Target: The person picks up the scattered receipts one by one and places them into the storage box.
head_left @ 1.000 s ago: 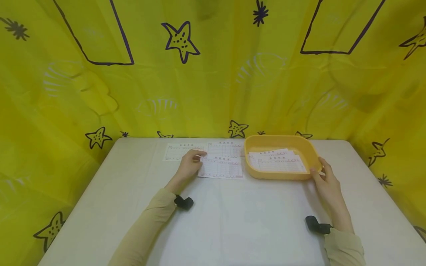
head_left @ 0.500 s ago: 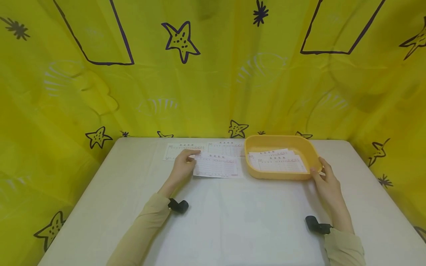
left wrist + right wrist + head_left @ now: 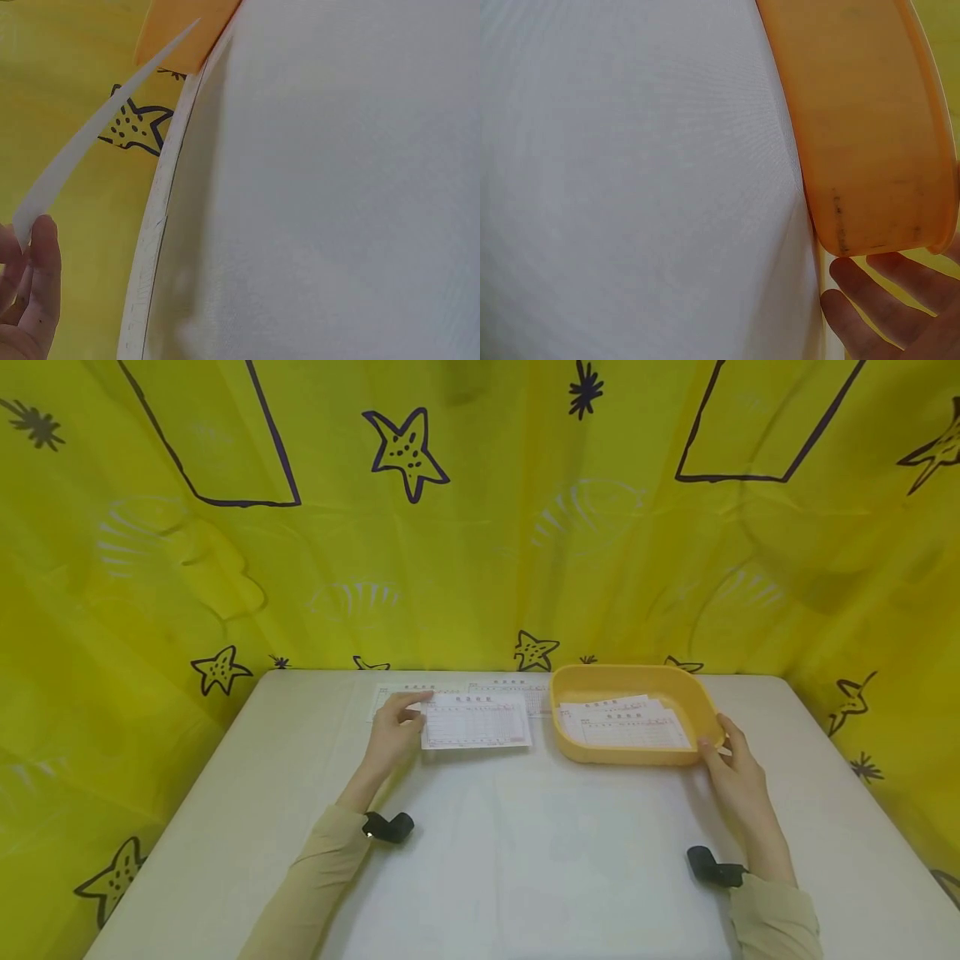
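Observation:
My left hand (image 3: 388, 739) pinches the left edge of a white printed form slip (image 3: 476, 723), raised above the table. From the left wrist view the slip (image 3: 79, 142) appears nearly edge-on and bowed, its end between thumb and fingers. A yellow plastic basket (image 3: 637, 757) stands to the right with several similar slips (image 3: 636, 732) inside. At its front right corner my right hand (image 3: 742, 781) holds the rim, thumb at the front and fingers along the side. The right wrist view has these fingers (image 3: 889, 289) beside the basket's end wall; the thumb is mostly hidden.
Two more slips lie flat near the table's back edge, a left one (image 3: 386, 692) and a right one (image 3: 540, 700), partly covered by the held slip. A yellow patterned curtain (image 3: 480, 552) hangs right behind the white table (image 3: 525, 860).
My left hand has lifted the front slip off the table and drawn it leftward, over the two slips behind. My right hand and the basket have stayed in place.

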Action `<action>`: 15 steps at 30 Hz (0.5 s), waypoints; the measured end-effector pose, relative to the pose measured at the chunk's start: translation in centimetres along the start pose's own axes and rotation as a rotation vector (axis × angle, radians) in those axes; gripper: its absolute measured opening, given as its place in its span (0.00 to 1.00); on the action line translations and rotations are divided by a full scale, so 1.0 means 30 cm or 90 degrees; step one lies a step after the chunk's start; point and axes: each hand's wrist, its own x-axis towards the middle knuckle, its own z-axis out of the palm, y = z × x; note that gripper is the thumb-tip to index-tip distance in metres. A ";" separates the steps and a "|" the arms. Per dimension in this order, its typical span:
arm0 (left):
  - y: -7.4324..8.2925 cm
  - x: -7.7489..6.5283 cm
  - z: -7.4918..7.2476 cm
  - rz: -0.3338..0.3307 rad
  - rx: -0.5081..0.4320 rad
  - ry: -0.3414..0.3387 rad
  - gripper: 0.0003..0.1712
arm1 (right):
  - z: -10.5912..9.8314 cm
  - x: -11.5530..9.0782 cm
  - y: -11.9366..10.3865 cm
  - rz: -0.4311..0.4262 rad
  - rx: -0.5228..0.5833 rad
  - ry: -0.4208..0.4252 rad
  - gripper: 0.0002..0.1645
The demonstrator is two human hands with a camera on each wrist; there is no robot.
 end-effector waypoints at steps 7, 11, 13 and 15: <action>0.013 0.001 -0.029 -0.027 -0.063 0.021 0.24 | -0.001 -0.001 -0.003 0.002 0.008 -0.003 0.44; 0.025 0.004 -0.030 -0.036 -0.112 0.018 0.24 | 0.001 -0.003 -0.008 0.010 0.012 -0.008 0.44; 0.033 0.007 -0.025 -0.039 -0.133 0.016 0.24 | 0.000 -0.003 -0.010 0.012 0.013 -0.009 0.44; 0.042 0.011 -0.017 -0.042 -0.148 0.015 0.24 | -0.001 -0.004 -0.010 0.010 0.010 -0.007 0.44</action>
